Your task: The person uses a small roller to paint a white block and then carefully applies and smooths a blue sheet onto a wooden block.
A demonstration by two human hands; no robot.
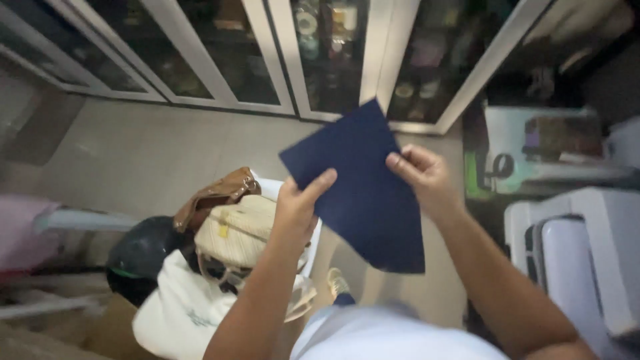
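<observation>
We are seeing a plain navy-blue sheet (363, 187), flat in colour with no pattern. Below it a cream woven bag (237, 230) is showing a small yellow patch, and a tan-brown leather bag (217, 193) is lying over it. A black helmet (140, 253) is carrying a green trim. A white cloth bag (180, 310) is bearing faint grey marks. The floor (153, 153) is looking pale grey-beige, and the cabinet frames (280, 60) are showing white around dark glass.

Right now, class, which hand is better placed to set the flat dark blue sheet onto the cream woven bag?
Probably the left hand: gripping the sheet, directly above the bag.
</observation>
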